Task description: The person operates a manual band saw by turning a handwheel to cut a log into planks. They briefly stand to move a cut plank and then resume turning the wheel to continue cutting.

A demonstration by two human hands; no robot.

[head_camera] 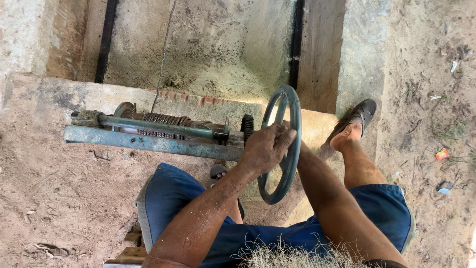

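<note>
Over concrete — wheel (pixel 292 106) under left hand (pixel 265 148).

An outdoor worksite: sandy ground (pixel 59 198), concrete channel (pixel 218 44), rusty hand-cranked winch (pixel 158 131).

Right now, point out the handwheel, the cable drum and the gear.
handwheel (pixel 296 116), head view, on the upper right rim.
cable drum (pixel 163 119), head view, on the wound coils.
gear (pixel 247 125), head view, on its toothed edge.
</note>
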